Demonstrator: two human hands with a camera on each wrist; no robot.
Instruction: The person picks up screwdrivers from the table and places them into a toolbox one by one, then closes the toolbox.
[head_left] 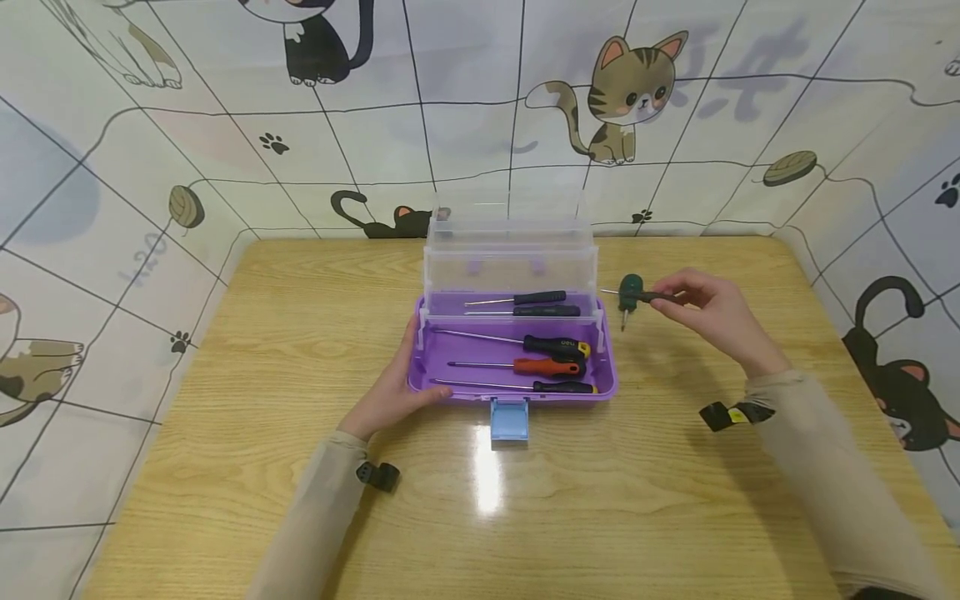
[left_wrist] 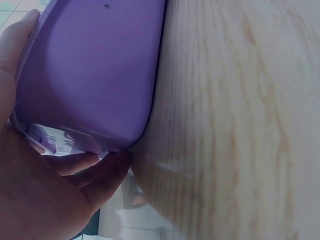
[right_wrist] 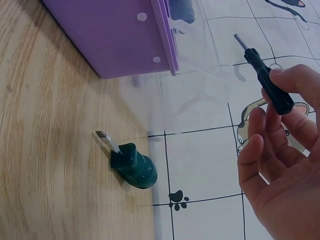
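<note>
A purple toolbox [head_left: 609,385] stands on the table with its clear lid [head_left: 510,237] raised. My left hand [head_left: 390,390] grips its left end, thumb on the front rim and fingers round the side wall, as the left wrist view also shows. Inside lie several screwdrivers, among them an orange-handled screwdriver [head_left: 536,366] and a black-and-yellow screwdriver [head_left: 553,345]. To the right of the box, my right hand [head_left: 712,315] pinches a small black-handled screwdriver [right_wrist: 267,82] between thumb and fingers, tip pointing left. Below it on the table is a stubby green screwdriver [right_wrist: 137,167].
A light blue latch [head_left: 510,421] hangs down from the toolbox front. The wooden table [head_left: 300,333] meets a cat-patterned cloth wall [head_left: 480,142] at the back and both sides. Two black-handled screwdrivers, including a rear screwdriver [head_left: 540,297], lie behind the clear plastic.
</note>
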